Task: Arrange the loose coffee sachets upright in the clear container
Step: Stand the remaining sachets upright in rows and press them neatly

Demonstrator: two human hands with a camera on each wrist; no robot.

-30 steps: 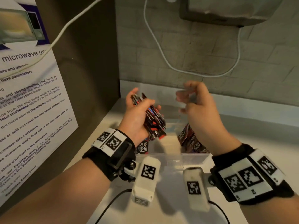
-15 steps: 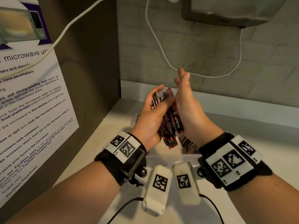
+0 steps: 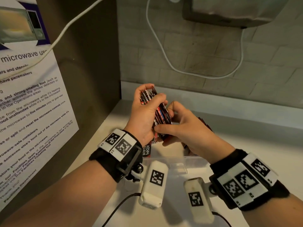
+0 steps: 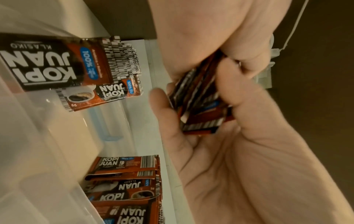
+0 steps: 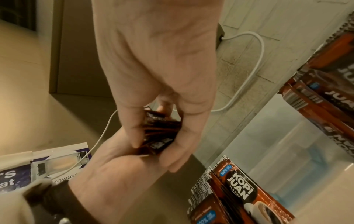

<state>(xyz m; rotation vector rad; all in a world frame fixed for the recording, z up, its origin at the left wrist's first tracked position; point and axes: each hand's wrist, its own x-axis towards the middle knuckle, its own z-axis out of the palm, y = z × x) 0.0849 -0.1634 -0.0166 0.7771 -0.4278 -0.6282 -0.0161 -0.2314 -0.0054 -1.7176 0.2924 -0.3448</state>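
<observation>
Above the clear container (image 3: 178, 161), both hands hold one bundle of red-and-black coffee sachets (image 3: 161, 114). My left hand (image 3: 152, 99) grips its upper part, fingers curled over the top edge. My right hand (image 3: 164, 118) wraps thumb and fingers round its lower end. The wrist views show the same bundle (image 4: 201, 106) (image 5: 161, 133) fanned slightly between the fingers. Inside the container, other Kopi Juan sachets stand upright at the left end (image 3: 146, 150) (image 4: 57, 63) and lean at the right end (image 3: 203, 122) (image 5: 335, 75). The middle of the container shows bare floor.
The container sits on a white counter (image 3: 246, 145) in a corner. A brown side panel (image 3: 91, 63) with a microwave notice (image 3: 32, 104) stands at the left. A white cable (image 3: 164, 51) hangs on the tiled back wall under a mounted appliance (image 3: 229, 10).
My right hand, which lay flat with straight fingers against the bundle, has dropped and curled round its lower end. The left hand keeps its grip.
</observation>
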